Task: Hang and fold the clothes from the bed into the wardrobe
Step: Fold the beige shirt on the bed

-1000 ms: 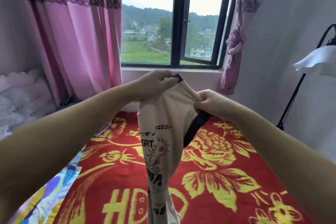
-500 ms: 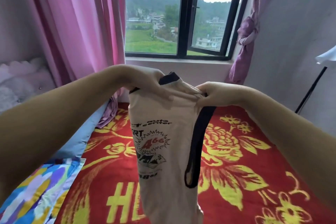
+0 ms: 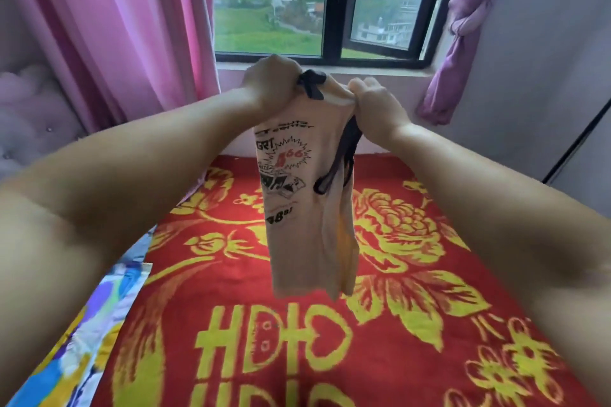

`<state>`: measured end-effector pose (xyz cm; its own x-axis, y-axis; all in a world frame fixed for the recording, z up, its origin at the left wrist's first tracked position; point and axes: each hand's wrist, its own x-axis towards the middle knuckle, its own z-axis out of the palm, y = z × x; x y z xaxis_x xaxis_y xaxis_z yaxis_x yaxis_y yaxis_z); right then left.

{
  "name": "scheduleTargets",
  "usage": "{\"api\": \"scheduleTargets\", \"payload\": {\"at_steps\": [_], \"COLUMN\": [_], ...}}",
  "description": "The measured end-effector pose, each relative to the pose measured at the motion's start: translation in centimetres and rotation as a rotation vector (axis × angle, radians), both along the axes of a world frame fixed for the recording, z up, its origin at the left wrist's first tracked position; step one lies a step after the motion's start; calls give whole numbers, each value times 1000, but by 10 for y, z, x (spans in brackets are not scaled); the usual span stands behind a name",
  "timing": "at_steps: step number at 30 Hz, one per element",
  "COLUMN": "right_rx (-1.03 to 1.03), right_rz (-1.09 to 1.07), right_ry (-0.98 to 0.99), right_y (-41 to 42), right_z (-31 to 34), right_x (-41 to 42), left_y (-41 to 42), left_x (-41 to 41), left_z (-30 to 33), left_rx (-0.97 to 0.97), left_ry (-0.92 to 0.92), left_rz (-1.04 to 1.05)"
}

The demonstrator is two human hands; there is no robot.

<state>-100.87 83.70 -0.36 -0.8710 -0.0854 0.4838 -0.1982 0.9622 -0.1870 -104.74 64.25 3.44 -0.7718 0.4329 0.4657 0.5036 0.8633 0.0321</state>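
Both hands are up in front of the window: the left hand [image 3: 271, 82] and right hand [image 3: 375, 102] each pinch the top edge of a cream sleeveless top with black trim and a printed front [image 3: 304, 208], which hangs clear above the red bed blanket with yellow flowers [image 3: 429, 324]. This looks like the straightening step; next it wants spreading at the shoulders for folding or a hanger.

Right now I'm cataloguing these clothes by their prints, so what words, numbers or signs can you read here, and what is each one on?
"GRT" on the cream top, black letters, left edge cut off by a fold.
"466" on the top, red, inside a spiky burst.
"88" near the bottom of the print; characters around it blurred.
Arched line at the print's top: too blurred to read.
"HD" and a heart-like sign, yellow, on the red blanket.
Row beneath it: cut off, unreadable.
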Motion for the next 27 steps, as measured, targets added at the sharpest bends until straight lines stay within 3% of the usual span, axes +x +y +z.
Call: {"api": "scheduleTargets", "payload": {"at_steps": [4, 7, 10, 13, 16, 19, 23, 27], "right_rx": [53, 101, 273, 386, 399, 425, 398, 198], "right_rz": [99, 197, 187, 252, 331, 413, 557, 495], "right_ry": [-65, -260, -567, -777, -954, -1154, -1363, -1412], "right_y": [0, -5, -4, 1, 4, -2, -13, -19], "right_z": [3, -13, -76, -180, -296, -397, -479, -497], "right_x": [20, 53, 83, 121, 178, 241, 300, 278], "left_y": [-21, -30, -31, -23, -17, -20, -27, -37], "left_x": [21, 43, 85, 140, 203, 268, 331, 313], "left_z": [-8, -50, -136, -243, -356, -454, -523, -546], "left_rx": [-61, -14, -34, -84, -260, -366, -372, -235], "left_ry": [13, -73, -186, -270, -697, -970, -1191, -1304], "left_rz": [-229, -355, -370, -466, -428, -416, -472, -336]}}
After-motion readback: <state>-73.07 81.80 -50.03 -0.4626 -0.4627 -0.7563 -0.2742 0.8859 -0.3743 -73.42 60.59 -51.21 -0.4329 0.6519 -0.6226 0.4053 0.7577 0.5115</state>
